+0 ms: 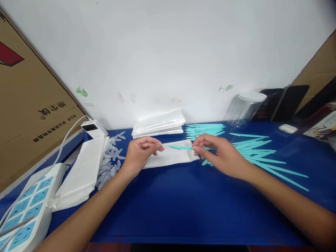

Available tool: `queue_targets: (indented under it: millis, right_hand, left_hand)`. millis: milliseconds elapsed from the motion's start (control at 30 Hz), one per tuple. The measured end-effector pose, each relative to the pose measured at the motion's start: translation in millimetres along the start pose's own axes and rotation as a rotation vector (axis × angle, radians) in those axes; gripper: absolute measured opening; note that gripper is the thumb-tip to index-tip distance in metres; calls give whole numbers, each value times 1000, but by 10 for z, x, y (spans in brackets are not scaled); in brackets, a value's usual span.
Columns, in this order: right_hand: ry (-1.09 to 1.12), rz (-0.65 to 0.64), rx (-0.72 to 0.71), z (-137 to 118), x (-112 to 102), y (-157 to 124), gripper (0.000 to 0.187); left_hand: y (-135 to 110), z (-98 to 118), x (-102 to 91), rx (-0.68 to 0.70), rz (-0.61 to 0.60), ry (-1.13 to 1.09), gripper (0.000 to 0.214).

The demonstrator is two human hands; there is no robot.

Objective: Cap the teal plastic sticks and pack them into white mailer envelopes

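Observation:
My right hand [214,150] pinches a teal eyebrow razor [181,147] by its handle, its blade end pointing left. Facing it is my left hand [143,152], thumb and fingertips pressed together; whatever may be between them is too small to make out. Beneath both hands lies a white plastic sleeve [170,159]. To the left is a pile of translucent blade covers [111,154]. More teal razors [258,150] are fanned out beside my right hand, and a neat row of teal razors [203,130] lies behind it.
A stack of white sleeves [159,122] rests against the wall. At left are more white sleeves [81,171], a power strip [28,206], a small white device [93,128] and a cardboard box [31,105]. A clear jar [245,108], a phone [288,103] and a white earbud case [288,128] stand right.

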State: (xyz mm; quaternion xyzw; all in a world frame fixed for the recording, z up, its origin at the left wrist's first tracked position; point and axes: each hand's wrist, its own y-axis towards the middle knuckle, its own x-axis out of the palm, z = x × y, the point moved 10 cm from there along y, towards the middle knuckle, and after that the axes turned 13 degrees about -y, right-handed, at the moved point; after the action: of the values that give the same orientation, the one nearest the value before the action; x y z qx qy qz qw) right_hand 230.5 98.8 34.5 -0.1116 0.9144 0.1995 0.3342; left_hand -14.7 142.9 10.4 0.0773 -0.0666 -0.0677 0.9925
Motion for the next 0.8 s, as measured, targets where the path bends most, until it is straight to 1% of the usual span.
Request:
queue_targets:
  millis: [167,367,567,800]
  right_hand:
    - [-32,41,-23,-36,-57,8,17]
    - [-65,68,-53,-51,-86,3,15]
    - [-96,85,-66,-56,-111,-2,17]
    - [-112,87,-33,-37,-146,-4,24]
  left_hand:
    - [-15,11,18,6,-2,34,29]
    - [-43,-10,86,-44,-48,-26,32]
    - [-62,-39,115,-78,-71,-64,33]
    - [-70,-78,94,-114,-40,-90,37]
